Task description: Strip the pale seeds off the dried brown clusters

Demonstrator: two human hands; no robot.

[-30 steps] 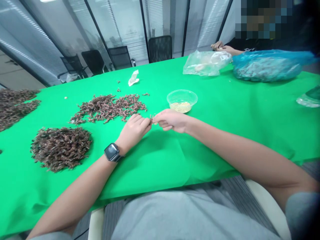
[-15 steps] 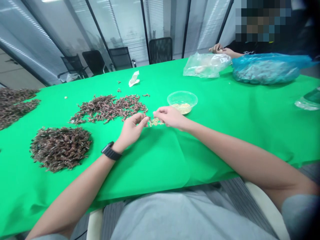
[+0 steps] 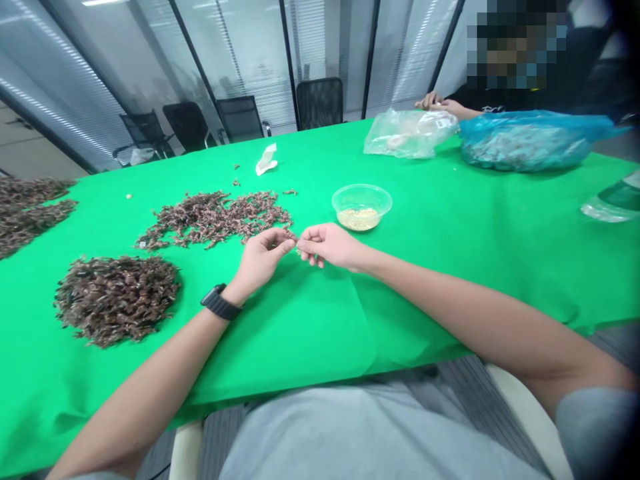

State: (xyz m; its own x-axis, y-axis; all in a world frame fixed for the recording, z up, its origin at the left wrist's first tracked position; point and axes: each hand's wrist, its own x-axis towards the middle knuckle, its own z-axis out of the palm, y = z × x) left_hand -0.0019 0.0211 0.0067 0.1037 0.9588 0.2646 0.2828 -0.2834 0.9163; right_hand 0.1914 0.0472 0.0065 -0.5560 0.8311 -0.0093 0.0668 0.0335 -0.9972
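Note:
My left hand (image 3: 260,257) and my right hand (image 3: 327,245) meet fingertip to fingertip over the green tablecloth (image 3: 450,227), both pinched on one small brown dried piece that is barely visible between them. A black watch is on my left wrist. Just behind my hands spreads a loose scatter of brown dried pieces (image 3: 215,217). A clear plastic bowl (image 3: 361,207) with pale seeds in its bottom stands right behind my right hand. A denser dark heap (image 3: 117,297) lies to my left.
More brown heaps (image 3: 27,213) lie at the far left edge. A clear bag (image 3: 410,133) and a blue bag (image 3: 530,141) sit at the back right, where another person's hands (image 3: 435,103) rest. Crumpled white paper (image 3: 267,159) lies mid-table. Black chairs (image 3: 320,100) stand beyond.
My hands parted slightly half a second ago over some pale seeds on the cloth, then closed together again, a little nearer to me. My left wrist turned so the watch face faces away.

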